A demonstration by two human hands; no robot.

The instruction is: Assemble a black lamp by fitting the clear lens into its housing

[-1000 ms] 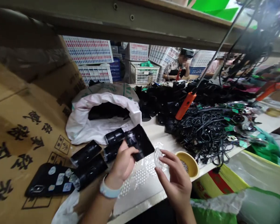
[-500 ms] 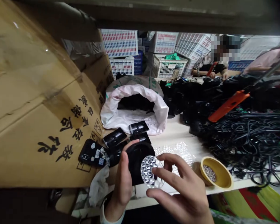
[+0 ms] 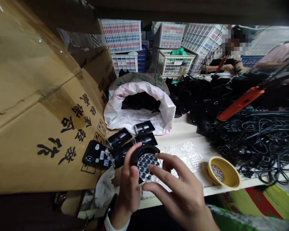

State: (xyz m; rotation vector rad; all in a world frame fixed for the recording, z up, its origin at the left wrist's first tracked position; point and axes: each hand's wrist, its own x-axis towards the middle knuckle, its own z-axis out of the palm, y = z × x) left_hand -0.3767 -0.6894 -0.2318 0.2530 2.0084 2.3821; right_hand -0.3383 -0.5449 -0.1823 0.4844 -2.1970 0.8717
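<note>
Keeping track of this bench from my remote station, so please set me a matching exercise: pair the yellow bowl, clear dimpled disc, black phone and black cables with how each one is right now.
Things:
1. yellow bowl
2. clear dimpled disc
3. black phone
4. black cables

States:
A. heaped in a tangle
B. small stickers on its back
C. small silvery pieces inside
D. lying on a round black part held by the left hand

Pairs: 1-C, 2-D, 3-B, 4-A.

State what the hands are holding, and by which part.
The left hand grips a round black housing by its rim. The right hand holds a clear dimpled disc by its edge, against the housing's face.
</note>
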